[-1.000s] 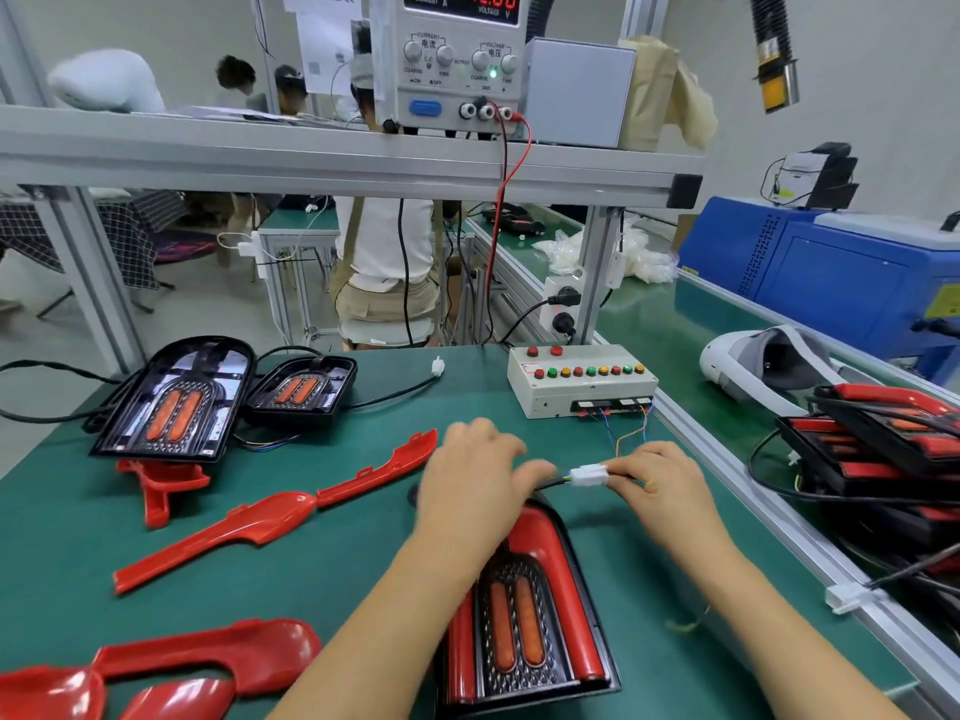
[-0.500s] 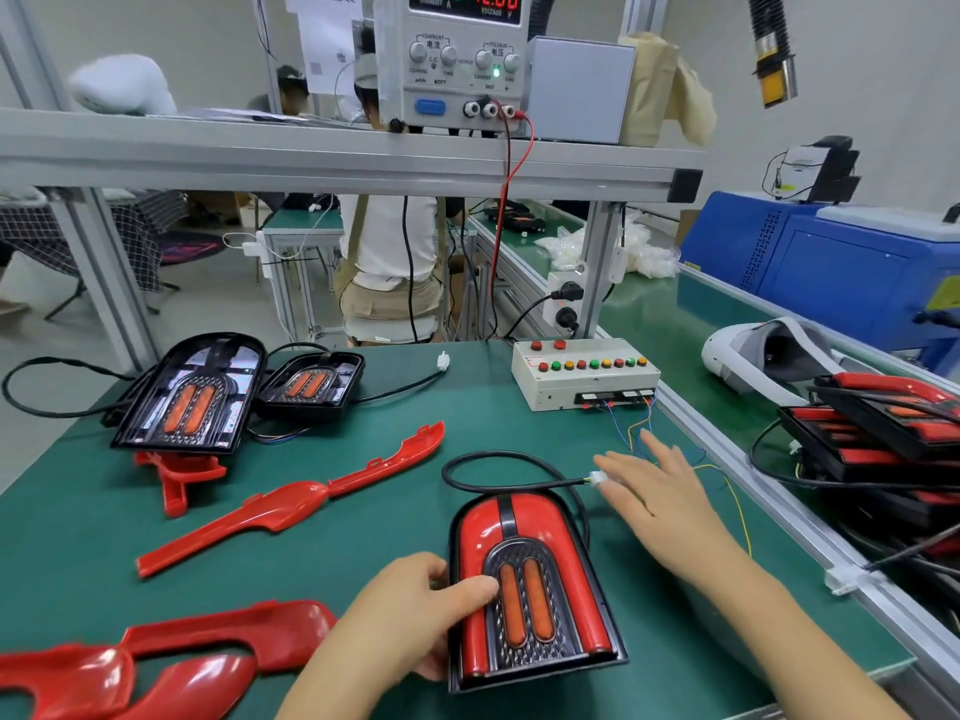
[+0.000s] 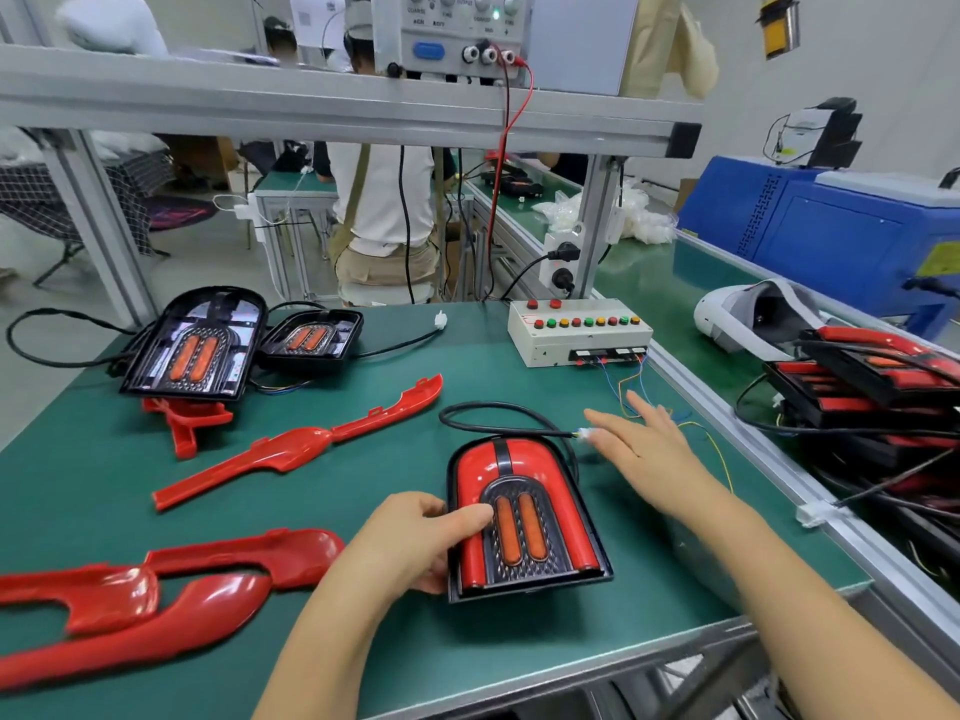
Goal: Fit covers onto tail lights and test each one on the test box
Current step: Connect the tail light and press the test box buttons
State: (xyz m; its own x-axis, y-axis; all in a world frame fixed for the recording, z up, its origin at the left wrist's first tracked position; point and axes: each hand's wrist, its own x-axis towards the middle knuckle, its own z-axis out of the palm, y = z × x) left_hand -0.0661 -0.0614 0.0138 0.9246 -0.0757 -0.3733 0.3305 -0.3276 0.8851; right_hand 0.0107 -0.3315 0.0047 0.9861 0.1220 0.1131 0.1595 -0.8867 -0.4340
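A tail light with its red cover fitted [image 3: 524,517] lies flat on the green table in front of me. My left hand [image 3: 415,543] grips its left edge, thumb across the top. Its black cable loops behind it and ends in a white plug [image 3: 586,434]. My right hand [image 3: 644,454] hovers flat with straight fingers just right of that plug, holding nothing. The white test box [image 3: 576,332] with coloured buttons stands further back, thin wires trailing from its front. Two uncovered tail lights [image 3: 200,345] sit at the far left.
Loose red covers [image 3: 296,449] lie across the table's left half, more at the near left corner [image 3: 135,610]. A pile of finished tail lights [image 3: 872,387] and a white headset [image 3: 748,314] sit on the right-hand conveyor. An aluminium shelf frame [image 3: 332,106] carries a power supply overhead.
Both hands let go of the joined connectors. My left hand moved back to the tail light's left edge and grips it. My right hand opened beside the loose plug.
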